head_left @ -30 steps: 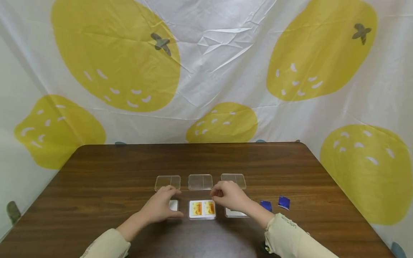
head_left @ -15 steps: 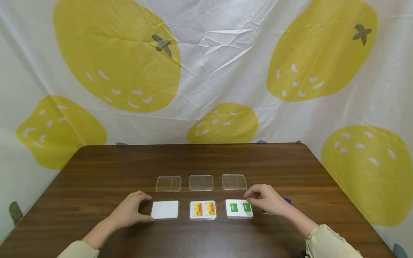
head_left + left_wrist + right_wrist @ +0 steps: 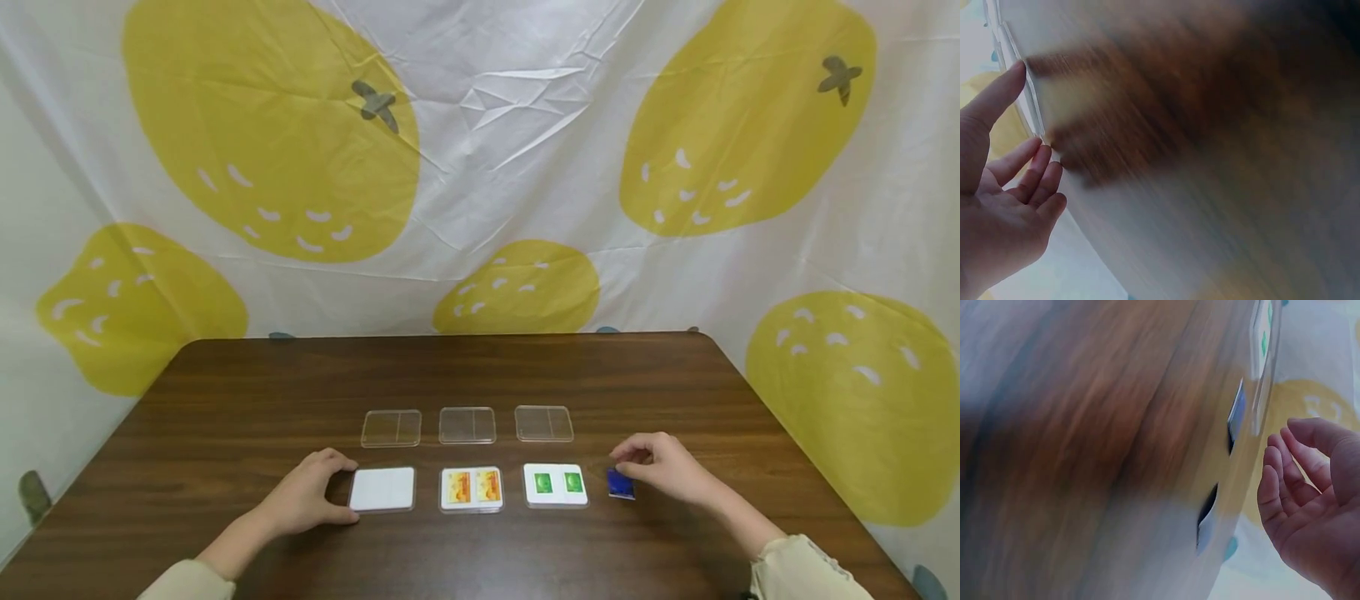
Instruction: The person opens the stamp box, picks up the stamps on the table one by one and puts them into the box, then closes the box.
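Observation:
Three shallow clear plastic cases line the table's near side: one with a plain white insert (image 3: 382, 489), one with two orange-yellow pictures (image 3: 471, 488), one with two green pictures (image 3: 556, 485). My left hand (image 3: 303, 493) lies with thumb and fingers spread at the white case's left edge; its fingertips (image 3: 1021, 65) meet the case rim. My right hand (image 3: 671, 468) hovers over a small blue square (image 3: 621, 485), its thumb and fingers loosely bent. In the right wrist view, that hand looks apart from the blue square (image 3: 1237, 414) and a second one (image 3: 1207, 520), which is hidden in the head view.
Behind the cases, three clear plastic lids (image 3: 392, 428), each with a dividing line, lie in a row. The dark wooden table (image 3: 480, 367) ends at a white hanging cloth (image 3: 517, 158) with a lemon print.
Both hands have moved outward from the middle, uncovering the white case and the green-picture case. The right hand has gone right to above the blue square; the left has stayed almost still lately.

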Demonstrator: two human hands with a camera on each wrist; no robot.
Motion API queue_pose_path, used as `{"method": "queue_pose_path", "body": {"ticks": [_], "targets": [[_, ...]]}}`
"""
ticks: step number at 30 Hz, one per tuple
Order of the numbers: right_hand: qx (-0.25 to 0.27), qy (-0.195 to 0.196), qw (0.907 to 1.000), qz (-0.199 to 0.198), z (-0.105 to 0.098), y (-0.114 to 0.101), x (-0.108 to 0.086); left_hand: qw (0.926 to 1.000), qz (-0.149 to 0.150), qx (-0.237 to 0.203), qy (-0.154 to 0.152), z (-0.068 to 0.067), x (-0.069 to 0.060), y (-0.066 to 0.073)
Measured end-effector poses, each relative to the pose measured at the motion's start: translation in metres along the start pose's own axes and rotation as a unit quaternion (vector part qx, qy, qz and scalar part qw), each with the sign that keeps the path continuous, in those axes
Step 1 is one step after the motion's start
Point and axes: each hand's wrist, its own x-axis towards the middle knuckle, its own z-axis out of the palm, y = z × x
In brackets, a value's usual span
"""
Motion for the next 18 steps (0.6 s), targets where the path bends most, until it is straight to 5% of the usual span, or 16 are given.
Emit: {"method": "queue_pose_path", "body": {"ticks": [18], "targets": [[-0.050,0.011,0.9986,-0.011,-0.002,0.024,-0.011,0.9999,-0.012,0.003,0.005,0.002,0.001,0.002]]}}
